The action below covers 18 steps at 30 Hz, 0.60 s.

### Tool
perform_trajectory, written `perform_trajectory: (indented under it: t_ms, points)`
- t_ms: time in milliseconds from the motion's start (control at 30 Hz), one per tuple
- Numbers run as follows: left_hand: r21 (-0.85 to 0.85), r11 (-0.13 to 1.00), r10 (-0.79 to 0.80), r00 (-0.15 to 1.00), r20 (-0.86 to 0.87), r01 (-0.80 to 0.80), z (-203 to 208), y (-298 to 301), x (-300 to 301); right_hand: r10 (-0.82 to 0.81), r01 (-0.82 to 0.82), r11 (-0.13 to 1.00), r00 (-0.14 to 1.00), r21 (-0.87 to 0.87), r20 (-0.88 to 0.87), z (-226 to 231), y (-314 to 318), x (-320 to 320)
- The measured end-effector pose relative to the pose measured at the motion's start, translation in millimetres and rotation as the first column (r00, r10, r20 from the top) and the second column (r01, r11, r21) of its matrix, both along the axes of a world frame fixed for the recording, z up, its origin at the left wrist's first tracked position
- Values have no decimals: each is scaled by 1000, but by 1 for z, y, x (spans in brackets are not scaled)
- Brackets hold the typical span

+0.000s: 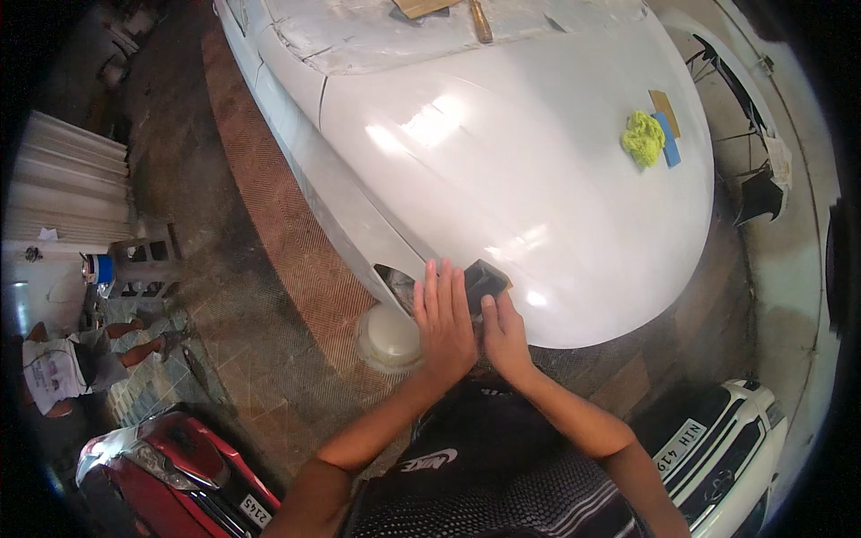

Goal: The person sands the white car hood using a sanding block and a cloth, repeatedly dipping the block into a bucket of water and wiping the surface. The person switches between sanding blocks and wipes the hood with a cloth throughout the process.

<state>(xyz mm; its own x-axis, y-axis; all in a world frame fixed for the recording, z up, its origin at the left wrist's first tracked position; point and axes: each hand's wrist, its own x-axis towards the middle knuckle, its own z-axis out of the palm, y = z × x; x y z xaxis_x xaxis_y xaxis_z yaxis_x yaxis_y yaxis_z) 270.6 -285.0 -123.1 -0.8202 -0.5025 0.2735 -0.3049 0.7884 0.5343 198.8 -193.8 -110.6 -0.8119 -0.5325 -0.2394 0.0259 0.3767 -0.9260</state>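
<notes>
The white car hood [538, 179] stretches out in front of me. At its near corner, by the headlight opening [395, 285], are both my hands. My right hand [507, 339] grips a dark block [484, 280], which looks like a sanding block with a tan edge of paper showing at its side. The block rests on the hood. Just left of it is my left hand [444, 314], its fingers stretched out and flat, holding nothing; whether it touches the block or the panel I cannot tell.
On the hood's right lie a yellow-green cloth [643, 139], a blue strip [667, 139] and a tan piece. A wooden-handled tool [481, 21] lies by the covered windshield. Below the headlight opening sits a pale round container [389, 339]. Bumpers, a red car part [179, 475] and another person [67, 369] are around.
</notes>
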Motion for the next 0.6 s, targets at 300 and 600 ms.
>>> perform_trajectory:
  t_ms: [300, 600]
  points:
    - [-95, 982, 153, 983, -100, -162, -1, 37, -16, 219, -231, 971, 961, 56, 169, 0, 44, -41]
    - [115, 892, 447, 891, -78, -437, -7, 85, 19, 624, -839, 490, 527, -236, -577, 138, 85, -133]
